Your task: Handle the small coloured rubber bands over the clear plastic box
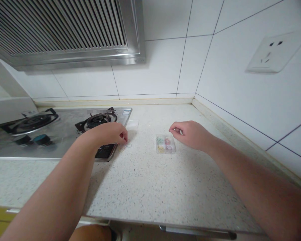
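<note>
Bearing a small clear box (165, 144), speckled countertop (150, 180) abuts steel hob (62, 129).

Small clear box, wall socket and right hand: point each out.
small clear box (173, 147), head view, bare right wall of the box.
wall socket (274, 52), head view, centre of faceplate.
right hand (190, 134), head view, back of the hand.

Two hands (110, 134) (190, 134), one clear box (165, 144), two burners (33, 122) (100, 119), one wall socket (273, 53).
</note>
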Demonstrator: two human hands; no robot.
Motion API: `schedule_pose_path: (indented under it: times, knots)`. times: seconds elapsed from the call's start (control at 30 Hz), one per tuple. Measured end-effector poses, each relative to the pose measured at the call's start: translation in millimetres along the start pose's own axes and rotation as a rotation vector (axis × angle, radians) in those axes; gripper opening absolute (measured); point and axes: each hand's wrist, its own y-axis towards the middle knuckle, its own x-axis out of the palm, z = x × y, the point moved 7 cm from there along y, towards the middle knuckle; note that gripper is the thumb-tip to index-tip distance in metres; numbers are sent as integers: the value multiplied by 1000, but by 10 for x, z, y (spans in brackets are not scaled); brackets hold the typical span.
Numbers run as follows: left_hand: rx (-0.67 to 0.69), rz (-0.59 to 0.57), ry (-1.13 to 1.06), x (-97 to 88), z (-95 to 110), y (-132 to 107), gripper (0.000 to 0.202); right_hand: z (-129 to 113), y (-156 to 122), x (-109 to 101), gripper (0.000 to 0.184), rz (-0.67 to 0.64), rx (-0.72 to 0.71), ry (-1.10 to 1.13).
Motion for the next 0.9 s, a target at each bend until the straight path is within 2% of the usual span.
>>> schedule_pose_path:
  times: [0.07, 0.2, 0.47, 0.9]
  knots:
    - [-7, -31, -25, 22, -19, -12, 18, -8, -2, 4, 23, -9, -10, -4]
    - [-26, -13, -48, -4, -47, -42, 18, -23, -7, 15, 21, -23, -32, -13]
    - [-51, -108, -53, 67, -38, -68, 17, -42, -10, 38, 20, -63, -53, -16]
    - [-44, -25, 14, -3, 144, -105, 19, -55, -28, 57, 20, -66, -91, -33]
